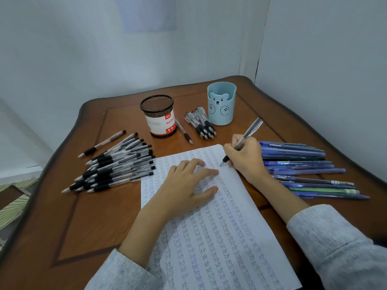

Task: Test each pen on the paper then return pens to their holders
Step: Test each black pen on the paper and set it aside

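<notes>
R hand [244, 155]: fingers pinched pen [240, 143], tip at paper [209, 237], prob. to test it.
L hand [188, 185]: fingers flat, steadied sheet.
Holders: both looked empty.

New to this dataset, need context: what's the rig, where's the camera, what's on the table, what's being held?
There is no machine here. A person works with bare hands, and the single picture comes from a wide-angle camera worn on the head, looking down.

The left hand lies flat on the paper, which is covered in rows of the word "test". The right hand grips a clear pen, its tip at the paper near the far right edge.

On the wooden table stand a black mesh holder and a blue bear holder; no pens stick out of either. A pile of black-grip pens lies on the left, blue pens on the right, and a small bundle between the holders.
</notes>
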